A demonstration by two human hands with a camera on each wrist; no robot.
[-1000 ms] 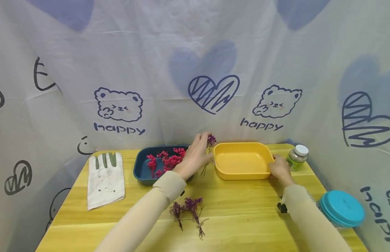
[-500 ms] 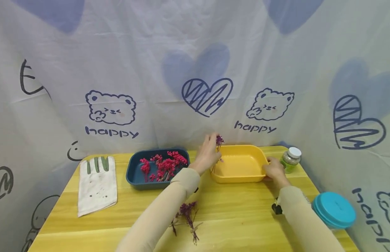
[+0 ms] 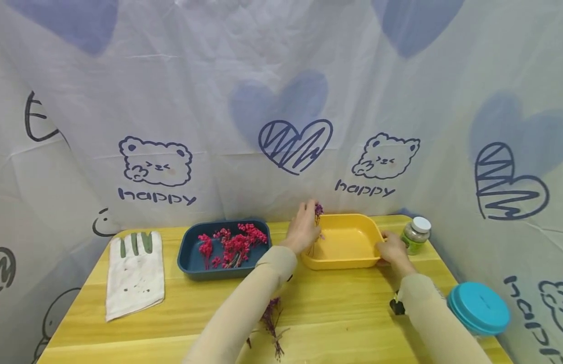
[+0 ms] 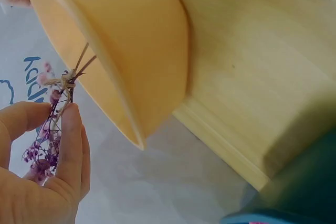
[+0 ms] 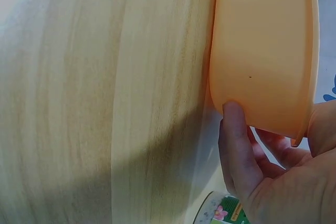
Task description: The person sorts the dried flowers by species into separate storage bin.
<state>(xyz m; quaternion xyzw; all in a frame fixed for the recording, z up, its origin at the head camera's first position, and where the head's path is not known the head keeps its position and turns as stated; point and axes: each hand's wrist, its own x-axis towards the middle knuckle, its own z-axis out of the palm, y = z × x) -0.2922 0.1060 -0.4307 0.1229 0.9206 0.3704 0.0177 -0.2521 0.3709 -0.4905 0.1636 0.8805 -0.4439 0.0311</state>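
Purple sprig [image 3: 318, 208] is at the left end of the yellow tray [image 3: 347, 246], held up by the left hand [image 3: 303, 230]. Fingertips and thumb pinched on it, just by the twine [image 4: 67, 81]. Sprig's long axis runs near upright in head view: blooms up and away, stems down, leaning slightly left. Left wrist view: bare stem ends point into the tray past its rim. Tray's long axis runs left-right; right hand [image 3: 392, 250] clamped on its right end, thumb at the rim, fingers outside.

Vs 1 s ago: sprig was in the gap between trays, now at the yellow tray's left end. Right hand same grip. Left sleeve [image 3: 245, 308] now hides most of one table sprig.

Counts: 1 yellow tray, 1 blue tray [image 3: 190, 255], 1 cloth [image 3: 135, 275], 1 white-capped jar [image 3: 416, 236], 1 blue-lidded tub [image 3: 478, 309]. Sprigs: 1 in hand, 1 loose sprig [image 3: 271, 317] plain on the table [image 3: 327, 303], plus a stem beside the sleeve. Red flowers [image 3: 235, 247] in the blue tray overlap, can't count.
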